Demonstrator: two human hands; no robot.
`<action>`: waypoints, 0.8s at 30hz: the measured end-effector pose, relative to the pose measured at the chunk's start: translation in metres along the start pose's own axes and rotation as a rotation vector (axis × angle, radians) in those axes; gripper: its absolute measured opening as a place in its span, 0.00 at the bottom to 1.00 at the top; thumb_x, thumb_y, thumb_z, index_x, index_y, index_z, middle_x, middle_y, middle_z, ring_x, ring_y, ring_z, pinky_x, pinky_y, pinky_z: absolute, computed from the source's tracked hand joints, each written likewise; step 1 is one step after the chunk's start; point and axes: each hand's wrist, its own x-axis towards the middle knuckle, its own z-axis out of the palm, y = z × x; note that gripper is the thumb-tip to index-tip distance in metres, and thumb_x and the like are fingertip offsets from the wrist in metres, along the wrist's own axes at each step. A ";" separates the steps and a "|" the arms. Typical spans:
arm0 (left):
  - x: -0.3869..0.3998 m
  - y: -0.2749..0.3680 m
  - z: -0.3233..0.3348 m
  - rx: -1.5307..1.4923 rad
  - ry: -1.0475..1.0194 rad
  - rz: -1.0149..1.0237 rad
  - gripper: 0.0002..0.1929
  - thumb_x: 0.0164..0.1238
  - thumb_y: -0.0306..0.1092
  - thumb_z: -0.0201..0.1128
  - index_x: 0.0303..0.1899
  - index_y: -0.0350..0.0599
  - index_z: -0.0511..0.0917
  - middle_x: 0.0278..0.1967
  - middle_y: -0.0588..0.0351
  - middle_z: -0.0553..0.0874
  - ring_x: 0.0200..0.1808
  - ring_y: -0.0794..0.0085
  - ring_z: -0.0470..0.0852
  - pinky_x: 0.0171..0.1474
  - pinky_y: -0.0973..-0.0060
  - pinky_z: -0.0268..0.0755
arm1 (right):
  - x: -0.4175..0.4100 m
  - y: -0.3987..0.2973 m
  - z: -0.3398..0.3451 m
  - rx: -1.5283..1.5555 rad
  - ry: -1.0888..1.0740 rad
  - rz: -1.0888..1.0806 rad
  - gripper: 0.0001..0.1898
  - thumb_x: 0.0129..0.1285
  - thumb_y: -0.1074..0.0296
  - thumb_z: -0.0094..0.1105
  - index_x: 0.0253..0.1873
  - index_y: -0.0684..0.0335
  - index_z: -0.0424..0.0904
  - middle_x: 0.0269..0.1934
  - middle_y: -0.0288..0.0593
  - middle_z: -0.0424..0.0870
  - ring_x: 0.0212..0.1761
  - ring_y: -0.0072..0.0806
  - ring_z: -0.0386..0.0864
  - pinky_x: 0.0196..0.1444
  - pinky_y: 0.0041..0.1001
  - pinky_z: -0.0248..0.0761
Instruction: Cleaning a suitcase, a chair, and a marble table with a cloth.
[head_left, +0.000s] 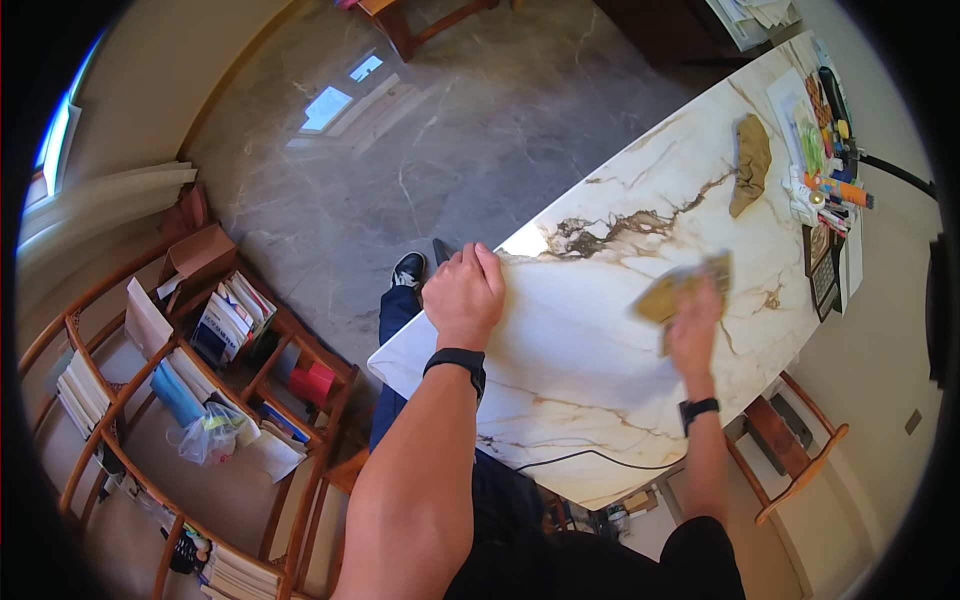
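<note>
My left hand (465, 289) is closed in a fist above the near left edge of a white marble-patterned table (577, 330). A dark object (441, 250) juts out beyond its fingers; the rest is hidden, so its kind cannot be told. My right hand (694, 326), blurred, presses on a yellow-brown cloth (664, 298) that lies on the tabletop, right of the middle. Farther up the table lies a crumpled brown cloth (751, 161), apart from both hands.
Pens, a tube, papers and dark frames (821, 270) line the table's wall side. A black cable (592, 452) crosses the near edge. A wooden shelf (300, 487) with books and a plastic bag stands left; a wooden chair (806, 472) stands right.
</note>
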 end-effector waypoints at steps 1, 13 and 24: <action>0.000 0.002 -0.001 0.001 -0.006 0.002 0.20 0.81 0.42 0.49 0.29 0.45 0.82 0.30 0.49 0.90 0.33 0.50 0.89 0.37 0.55 0.81 | 0.003 0.028 0.001 -0.072 0.085 0.147 0.26 0.80 0.67 0.44 0.80 0.58 0.67 0.82 0.63 0.58 0.84 0.60 0.55 0.84 0.54 0.48; -0.002 0.004 -0.007 -0.024 -0.001 0.017 0.21 0.81 0.41 0.48 0.30 0.43 0.82 0.31 0.47 0.90 0.33 0.48 0.89 0.37 0.54 0.80 | -0.014 -0.256 0.034 0.094 0.085 0.432 0.30 0.78 0.59 0.46 0.80 0.66 0.63 0.83 0.72 0.51 0.86 0.72 0.45 0.81 0.71 0.38; 0.000 -0.001 -0.005 -0.064 -0.035 -0.039 0.23 0.83 0.45 0.44 0.34 0.42 0.83 0.31 0.40 0.89 0.35 0.39 0.87 0.39 0.46 0.77 | 0.090 -0.108 -0.008 0.202 -0.030 -0.303 0.26 0.61 0.65 0.64 0.67 0.48 0.81 0.78 0.52 0.69 0.82 0.49 0.64 0.78 0.60 0.56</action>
